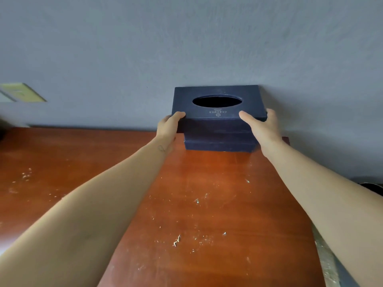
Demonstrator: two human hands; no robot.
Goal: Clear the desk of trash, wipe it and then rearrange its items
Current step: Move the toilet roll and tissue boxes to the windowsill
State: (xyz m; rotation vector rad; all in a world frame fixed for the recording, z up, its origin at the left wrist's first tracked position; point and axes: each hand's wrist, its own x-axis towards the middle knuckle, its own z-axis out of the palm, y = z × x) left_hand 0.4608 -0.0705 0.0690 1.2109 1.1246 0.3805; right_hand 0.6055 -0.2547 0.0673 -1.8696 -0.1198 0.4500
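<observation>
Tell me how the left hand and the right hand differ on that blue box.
The left hand grips the blue box at its left front corner; the right hand grips the right one. The right hand's fingers show curling round the side; the left hand's are hidden, only its thumb showing. A small dark mark sits at the left wrist, none at the right. Both thumbs lie on the top's front edge.

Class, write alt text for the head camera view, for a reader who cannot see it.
The left hand and right hand grip the sides of a dark blue tissue box at the back of a reddish wooden desk, against a grey wall. Pale crumbs dot the desk.
</observation>
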